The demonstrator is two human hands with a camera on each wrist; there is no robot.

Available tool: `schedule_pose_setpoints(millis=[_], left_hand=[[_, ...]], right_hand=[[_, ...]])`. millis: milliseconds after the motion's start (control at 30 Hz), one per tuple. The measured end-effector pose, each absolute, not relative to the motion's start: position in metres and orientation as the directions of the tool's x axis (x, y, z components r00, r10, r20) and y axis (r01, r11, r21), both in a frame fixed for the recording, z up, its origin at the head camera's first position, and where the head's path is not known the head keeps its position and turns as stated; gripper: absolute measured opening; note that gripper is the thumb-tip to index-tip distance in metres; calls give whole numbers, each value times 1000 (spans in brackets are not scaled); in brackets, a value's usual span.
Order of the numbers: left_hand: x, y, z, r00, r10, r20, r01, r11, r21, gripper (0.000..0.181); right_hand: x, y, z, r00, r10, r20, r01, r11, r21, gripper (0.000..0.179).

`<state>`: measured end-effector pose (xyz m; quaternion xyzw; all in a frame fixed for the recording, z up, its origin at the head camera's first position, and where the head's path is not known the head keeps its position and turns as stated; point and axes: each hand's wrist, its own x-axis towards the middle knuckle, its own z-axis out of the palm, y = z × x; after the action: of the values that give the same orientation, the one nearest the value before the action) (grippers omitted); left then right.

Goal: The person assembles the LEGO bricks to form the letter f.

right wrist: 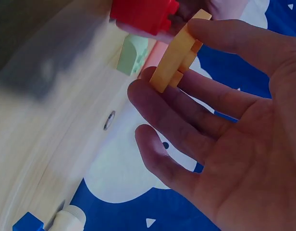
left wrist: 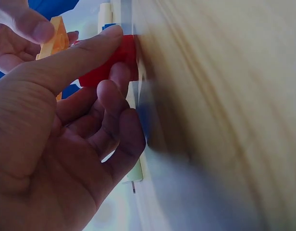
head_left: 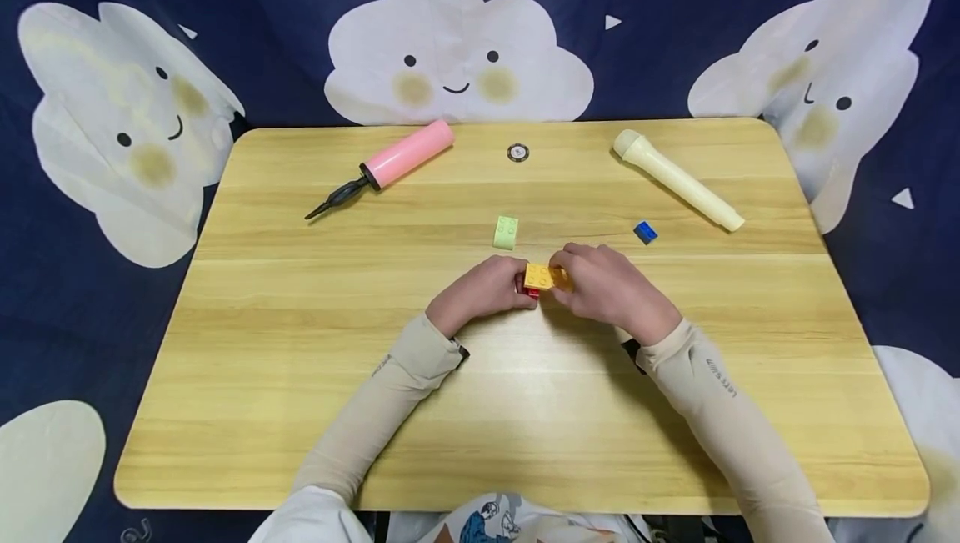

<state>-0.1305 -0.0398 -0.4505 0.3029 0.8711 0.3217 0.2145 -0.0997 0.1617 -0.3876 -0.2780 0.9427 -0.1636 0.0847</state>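
My left hand (head_left: pixel 487 289) pinches a red toy brick (left wrist: pixel 97 72) between thumb and fingers, low over the table; most of that brick is hidden in the head view. My right hand (head_left: pixel 609 289) holds a flat orange brick (head_left: pixel 537 276) by its edge, between thumb and fingertips. Studs show on the orange brick's upper side. From the right wrist, the orange brick (right wrist: pixel 173 55) looks tilted, beside the studded side of the red brick (right wrist: pixel 141 14), with a gap between them. A light green brick (head_left: pixel 506 232) lies just beyond the hands, and a small blue brick (head_left: pixel 645 232) lies to the right.
At the back left of the wooden table (head_left: pixel 262 409) lies a pink hand pump (head_left: pixel 408 155) with a black nozzle. A round black-and-white disc (head_left: pixel 518 153) is at the back middle. The cream microphone-shaped stick (head_left: pixel 678 180) lies back right, before a dark blue cloud-patterned cloth (head_left: pixel 285 51).
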Motion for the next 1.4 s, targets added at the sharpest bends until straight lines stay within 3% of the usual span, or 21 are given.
schedule_pose_setpoints(millis=[400,1400], left_hand=[[-134,-41,-452,-716,681,-151,427,599,677,32],[-137,-42,-451,-706,685,-177,416,604,679,33]], right_hand=[[-97,156,-393,-815,-576,-67,-521,778,-352,30],[-99,153,-396,-801,-592,-82,-525,763,-378,34]])
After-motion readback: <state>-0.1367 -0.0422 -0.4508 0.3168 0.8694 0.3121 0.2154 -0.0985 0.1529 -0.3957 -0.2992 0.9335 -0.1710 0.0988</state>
